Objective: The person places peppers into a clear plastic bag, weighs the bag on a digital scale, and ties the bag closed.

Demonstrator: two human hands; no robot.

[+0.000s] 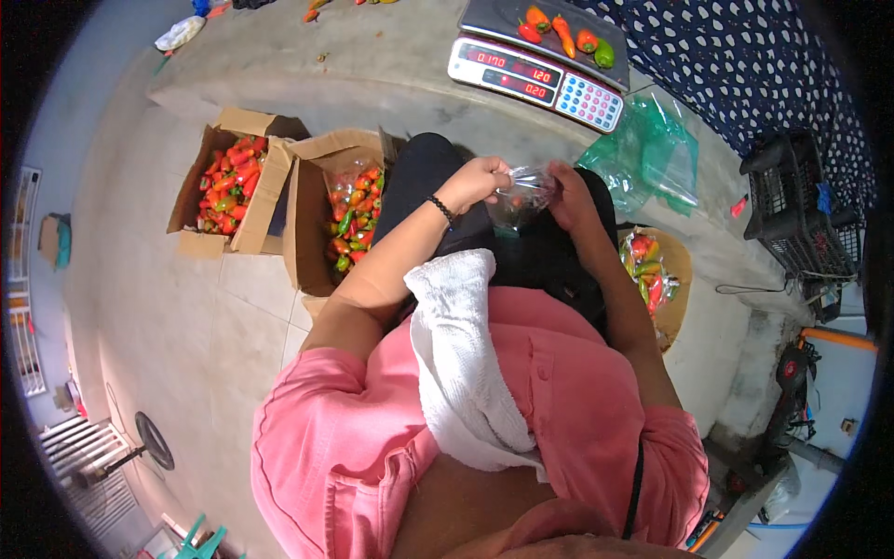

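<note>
A clear plastic bag (523, 193) is stretched between my two hands, above my dark-trousered lap. My left hand (476, 184) pinches one side of its rim, with a beaded bracelet on the wrist. On the other side, my right hand (572, 198) has its fingers closed on the bag's edge. What the bag holds, if anything, I cannot make out. Ahead of my hands is a white digital scale (535, 82) with lit red figures. Several small peppers (562, 35), red, orange and green, lie on its grey pan.
To the left stand two cardboard boxes of peppers (230, 186) (354, 219). Bagged peppers (649, 270) fill a round container by my right side. Green plastic bags (643, 154) lie on the concrete ledge (372, 56), near a black crate (796, 210) and dark patterned cloth (736, 65).
</note>
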